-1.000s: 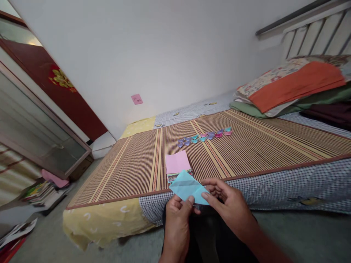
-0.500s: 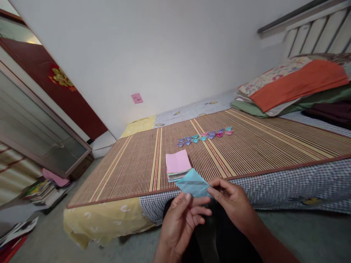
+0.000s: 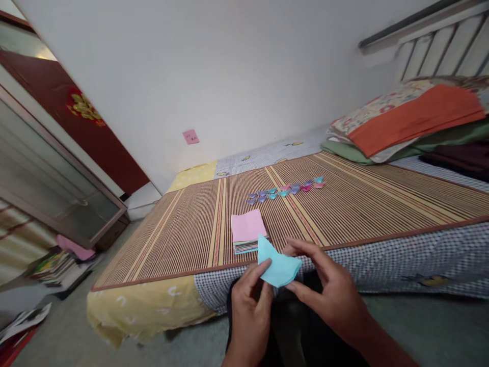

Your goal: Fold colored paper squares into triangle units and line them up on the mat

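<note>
A light blue folded paper (image 3: 278, 266) is held up in front of the bed's near edge, one corner pointing upward. My left hand (image 3: 252, 300) pinches its left side between thumb and fingers. On the other side my right hand (image 3: 332, 290) has its thumb at the paper's lower right edge and its fingers behind the upper right, curved around that end. Just behind the paper lies a stack of coloured sheets (image 3: 247, 227), pink on top. Farther back, small folded paper pieces (image 3: 283, 193) in blue, purple and pink stand in two rows on the striped mat (image 3: 191, 229).
Folded bedding (image 3: 416, 117) is piled at the right rear of the bed. A pink note (image 3: 190, 136) is on the white wall. Books (image 3: 53, 265) lie on the floor at the left, beside a glass-fronted cabinet (image 3: 57, 168).
The blue paper has turned from a flat diamond to a bent shape with a raised corner. My left hand has closed on its left side, and my right fingers have spread around its right end.
</note>
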Motion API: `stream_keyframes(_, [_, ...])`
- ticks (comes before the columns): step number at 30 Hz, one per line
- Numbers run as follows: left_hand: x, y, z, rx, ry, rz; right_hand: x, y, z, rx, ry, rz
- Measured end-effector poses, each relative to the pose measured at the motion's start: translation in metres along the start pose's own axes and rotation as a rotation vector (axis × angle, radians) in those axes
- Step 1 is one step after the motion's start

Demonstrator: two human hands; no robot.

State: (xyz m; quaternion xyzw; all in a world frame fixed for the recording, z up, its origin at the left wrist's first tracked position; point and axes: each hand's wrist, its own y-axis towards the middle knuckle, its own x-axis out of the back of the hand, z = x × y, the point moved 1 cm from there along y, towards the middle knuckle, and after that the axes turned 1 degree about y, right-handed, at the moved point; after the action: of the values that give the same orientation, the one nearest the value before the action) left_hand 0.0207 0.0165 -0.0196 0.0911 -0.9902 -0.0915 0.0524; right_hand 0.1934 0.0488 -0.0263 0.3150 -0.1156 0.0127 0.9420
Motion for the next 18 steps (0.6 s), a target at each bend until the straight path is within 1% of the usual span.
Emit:
stream_keyframes(2, [0.000, 0.001, -0.001, -0.006, 0.005, -0.008, 0.000, 0.002, 0.003, 0.131, -0.068, -0.005])
stream_keyframes(4, [0.000, 0.002, 0.000, 0.012, -0.018, -0.017, 0.000, 0.004, 0.004, 0.256, -0.116, 0.034])
stream_keyframes(5, [0.000, 0.003, 0.000, 0.034, -0.044, -0.020, -0.001, 0.005, 0.004, 0.282, -0.125, 0.050])
stream_keyframes(6, [0.001, 0.004, 0.000, 0.060, -0.080, -0.024, -0.002, 0.005, 0.003, 0.278, -0.128, 0.057])
stream_keyframes(9, [0.003, 0.004, 0.002, 0.117, -0.174, -0.051, -0.007, 0.002, 0.001, 0.151, -0.118, 0.023])
stream_keyframes(12, [0.003, 0.001, 0.005, 0.088, -0.166, -0.124, -0.014, -0.001, 0.000, -0.003, -0.054, -0.004])
stream_keyframes(15, [-0.001, -0.002, 0.008, 0.089, -0.172, -0.197, -0.021, -0.004, 0.000, -0.143, 0.083, 0.052])
stream_keyframes(18, [-0.006, -0.002, 0.009, 0.121, -0.294, -0.219, -0.025, -0.006, -0.003, -0.261, 0.168, 0.076])
